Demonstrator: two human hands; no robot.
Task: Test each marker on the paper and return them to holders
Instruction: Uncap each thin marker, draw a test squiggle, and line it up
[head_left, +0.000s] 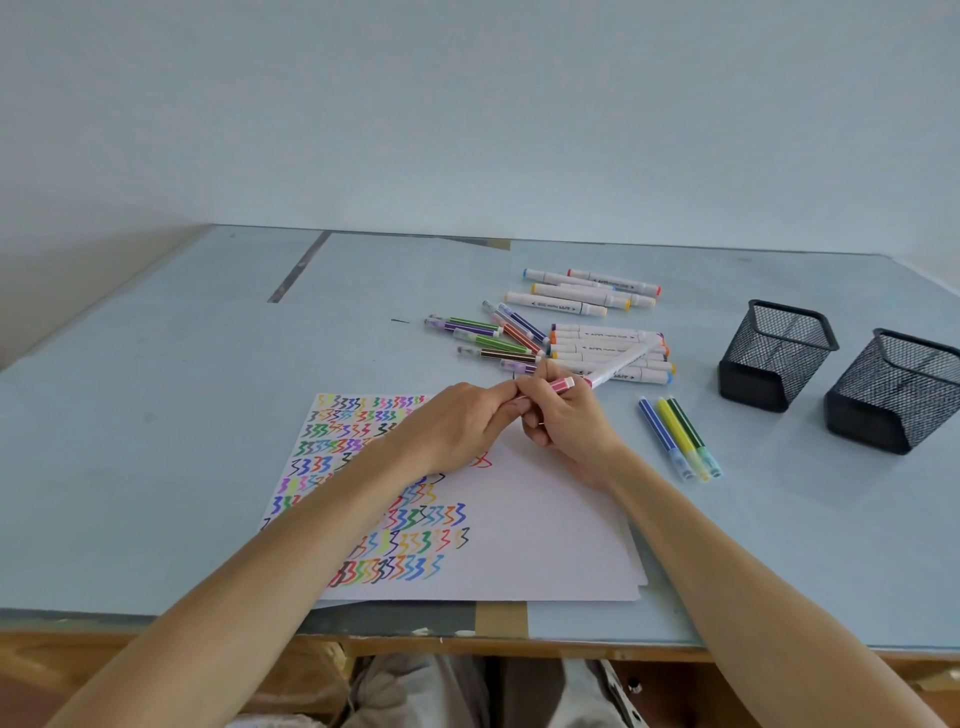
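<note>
Centrally, both hands (519, 415) gripping pink marker (558, 386)

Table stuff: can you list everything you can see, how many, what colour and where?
Paper: a small stack, white, top sheet covered in colourful squiggles, near edge of the table.
Thin striped markers: about seven, mixed colours, loose pile beyond the paper.
Three thin markers: blue, yellow, green, side by side right of the paper.
Fat white markers: four, coloured caps, far group.
More fat white markers: a stack, count unclear, right of the striped pile.
Mesh holders: two, black, far right.
Table: one, pale blue.
Pink marker: one, held in both hands.
Left hand: grips the pink marker's end.
Right hand: grips its barrel.
</note>
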